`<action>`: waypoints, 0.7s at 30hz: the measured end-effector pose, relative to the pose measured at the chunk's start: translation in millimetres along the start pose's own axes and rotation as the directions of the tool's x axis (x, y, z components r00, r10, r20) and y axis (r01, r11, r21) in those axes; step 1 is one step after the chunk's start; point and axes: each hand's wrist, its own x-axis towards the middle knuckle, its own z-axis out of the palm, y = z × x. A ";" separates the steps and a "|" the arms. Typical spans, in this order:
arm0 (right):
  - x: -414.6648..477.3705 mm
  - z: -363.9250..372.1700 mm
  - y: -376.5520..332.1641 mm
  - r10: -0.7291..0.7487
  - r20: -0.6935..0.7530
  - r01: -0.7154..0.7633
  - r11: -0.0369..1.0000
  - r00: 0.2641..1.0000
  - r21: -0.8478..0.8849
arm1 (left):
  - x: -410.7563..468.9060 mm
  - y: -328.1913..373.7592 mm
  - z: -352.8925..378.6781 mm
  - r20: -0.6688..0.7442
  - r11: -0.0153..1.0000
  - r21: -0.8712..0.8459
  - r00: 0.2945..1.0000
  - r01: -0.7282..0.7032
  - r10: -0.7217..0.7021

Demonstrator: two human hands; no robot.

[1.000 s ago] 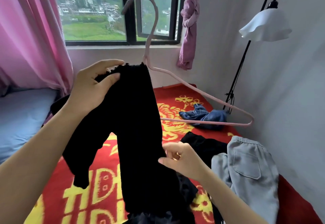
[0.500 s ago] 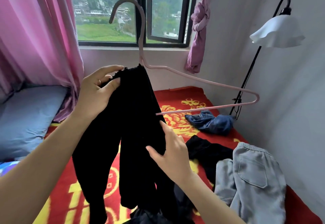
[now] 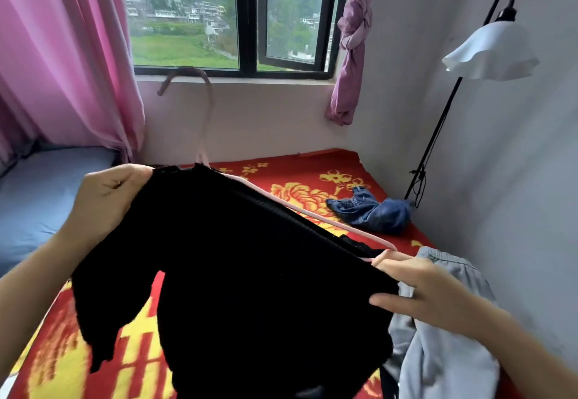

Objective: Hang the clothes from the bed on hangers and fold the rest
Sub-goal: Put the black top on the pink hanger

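Bed carries jeans and grey sweatpants unfolded; black sweater partly on pink hanger, left grip clutching its collar, right grip pinching its shoulder.

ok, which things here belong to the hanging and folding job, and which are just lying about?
Job: black sweater, pink hanger, left hand, right hand, jeans, grey trousers.
Lying about: lamp, pink curtain, blue pillow.
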 end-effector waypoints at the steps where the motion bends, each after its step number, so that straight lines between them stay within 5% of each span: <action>1: -1.8 -4.8 -5.0 -0.036 -0.047 0.035 0.999 0.998 -0.022 | 1.1 -3.9 -3.0 -0.028 0.998 0.042 0.999 -0.042 0.043; 6: -7.2 -17.1 -28.6 -0.156 -0.136 0.140 0.983 0.978 -0.118 | -2.0 -15.9 -7.4 -0.014 0.923 0.300 0.966 -0.242 0.258; 15: -6.6 -9.7 -58.2 -0.304 -0.224 0.241 0.933 0.926 -0.267 | 2.2 -30.1 -11.5 -0.098 0.864 0.482 0.970 -0.149 0.222; 18: -10.7 -10.7 -42.7 -0.335 -0.401 0.136 0.883 0.853 -0.449 | -7.4 -35.8 -14.6 -0.020 0.796 0.563 0.958 -0.225 0.285; 21: -13.9 -5.9 -30.2 -0.316 -0.519 0.067 0.894 0.794 -0.443 | -24.1 -38.3 -15.9 0.070 0.739 0.597 0.938 -0.312 0.340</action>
